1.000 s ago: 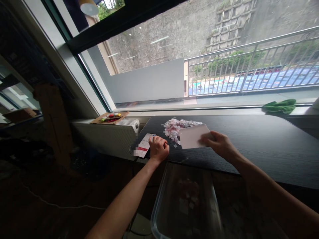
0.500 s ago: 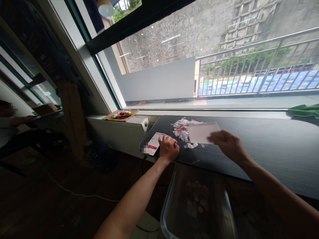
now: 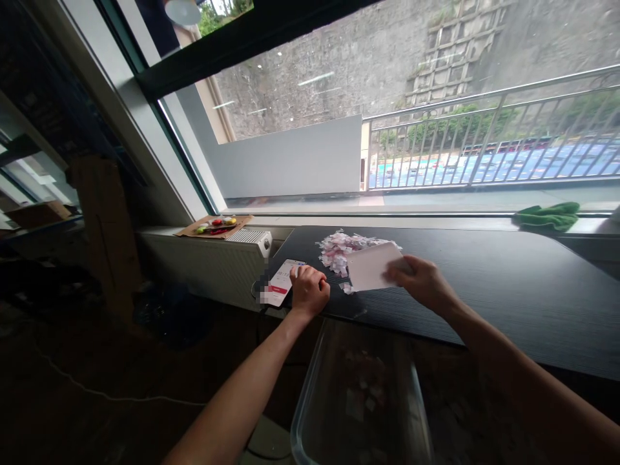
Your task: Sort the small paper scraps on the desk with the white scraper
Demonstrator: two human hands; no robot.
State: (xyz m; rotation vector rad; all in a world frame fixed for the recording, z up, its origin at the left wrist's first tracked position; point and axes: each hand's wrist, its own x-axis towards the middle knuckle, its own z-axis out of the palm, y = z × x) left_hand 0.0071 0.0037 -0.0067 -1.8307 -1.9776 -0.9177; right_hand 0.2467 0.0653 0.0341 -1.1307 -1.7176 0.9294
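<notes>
A white card [image 3: 372,268], held at its right end by my right hand [image 3: 421,279], stands tilted over the black tabletop [image 3: 484,284]. Directly behind and left of it lies a heap of small white and pinkish paper scraps [image 3: 334,250], partly hidden by the card. A few loose scraps [image 3: 347,287] sit at the card's lower left corner. My left hand [image 3: 310,290] rests at the table's left end with fingers curled in. Its fingertips are at the right edge of a phone [image 3: 285,283] with a timer on screen; nothing shows inside the hand.
Below the table edge stands a clear plastic bin [image 3: 310,394] with some scraps in it. A radiator [image 3: 208,261] is to the left, with cardboard [image 3: 186,230] and colourful items on top. A green cloth [image 3: 547,217] lies by the window.
My view has turned right, so everything sits further left. The card has tipped to show more of its face, and more of the heap shows behind it. My left hand stays by the phone.
</notes>
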